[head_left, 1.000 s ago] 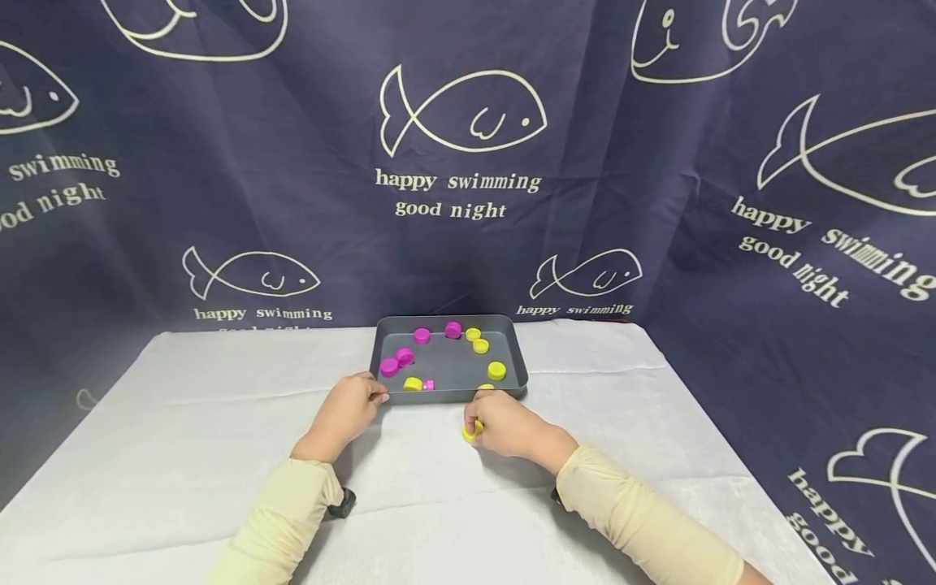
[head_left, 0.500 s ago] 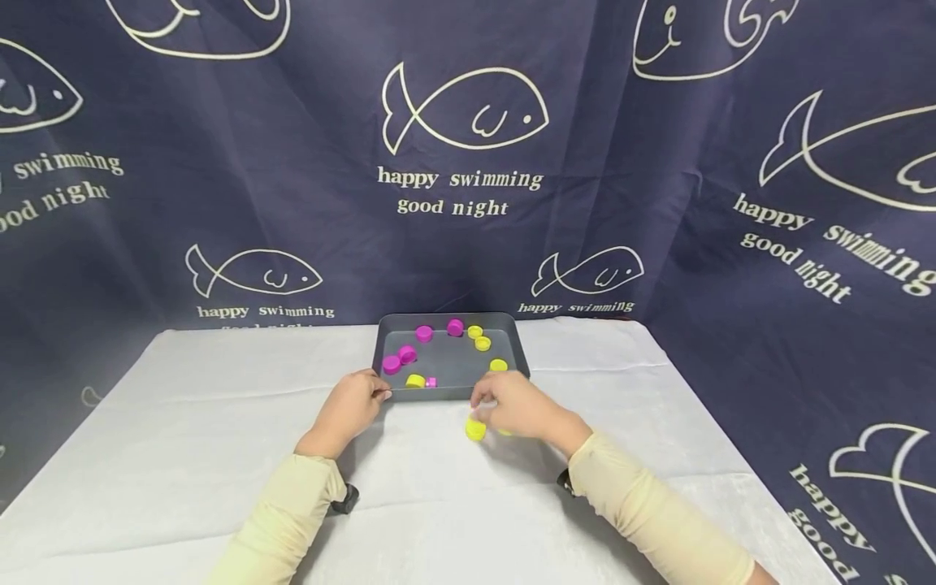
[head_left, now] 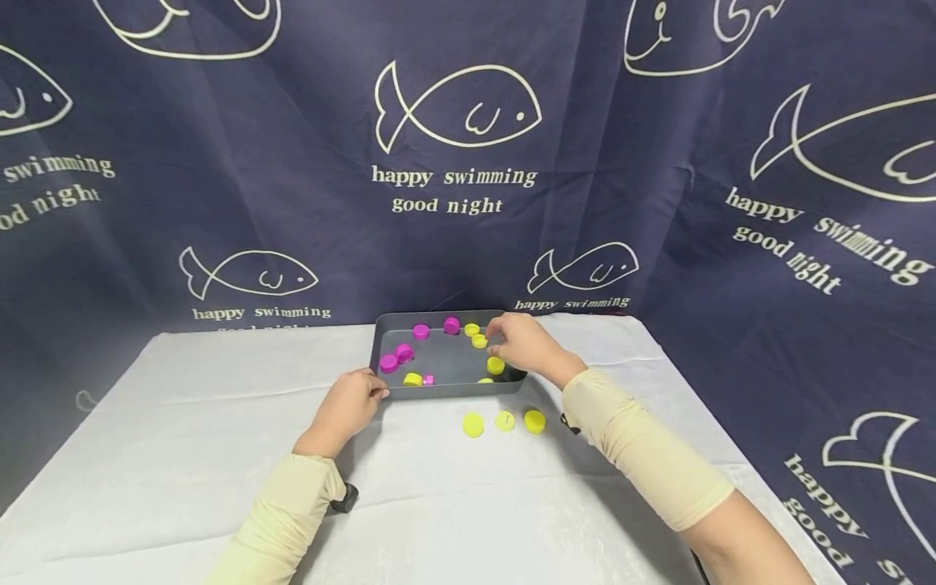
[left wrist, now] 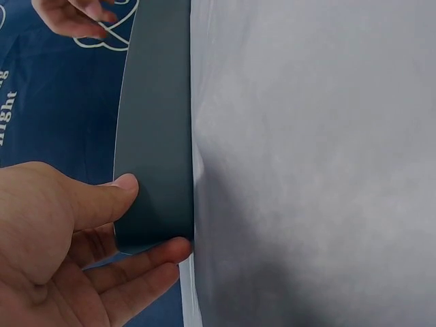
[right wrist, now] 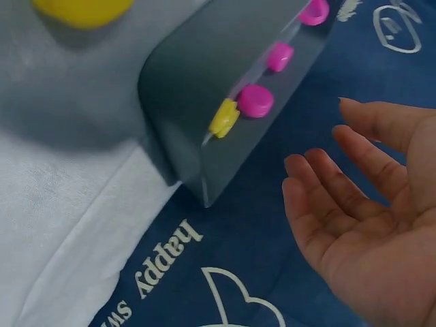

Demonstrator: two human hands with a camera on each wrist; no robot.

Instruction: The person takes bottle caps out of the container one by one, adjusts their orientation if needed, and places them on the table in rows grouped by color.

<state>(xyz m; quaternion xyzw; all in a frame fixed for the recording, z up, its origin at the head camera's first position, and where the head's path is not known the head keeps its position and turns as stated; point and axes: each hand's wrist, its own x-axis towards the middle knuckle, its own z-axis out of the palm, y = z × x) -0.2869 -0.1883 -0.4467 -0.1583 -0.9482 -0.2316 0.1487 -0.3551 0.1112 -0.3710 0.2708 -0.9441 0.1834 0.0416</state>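
My left hand (head_left: 347, 410) grips the near left corner of a dark grey tray (head_left: 448, 359). In the left wrist view its thumb (left wrist: 122, 187) lies on the tray wall, other fingers round the corner. Over the tray's right side hovers my right hand (head_left: 528, 343), near a yellow cap (head_left: 478, 341); the right wrist view shows its fingers apart, holding nothing. Several yellow caps and several magenta caps (head_left: 420, 331) lie inside the tray. On the cloth before it, a yellow cap (head_left: 473, 424), a paler yellow cap (head_left: 504, 420) and another yellow cap (head_left: 535, 421) form a row.
A small pink piece (head_left: 428, 380) sits beside a yellow cap (head_left: 413, 379) at the tray's near wall. White cloth (head_left: 409, 504) covers the table. Behind stands a dark blue curtain (head_left: 453, 260) printed with fish and lettering.
My right hand has let go of a yellow cap on the cloth and moved up over the tray's right side. Three yellow caps now show in front. My left hand stays at the corner.
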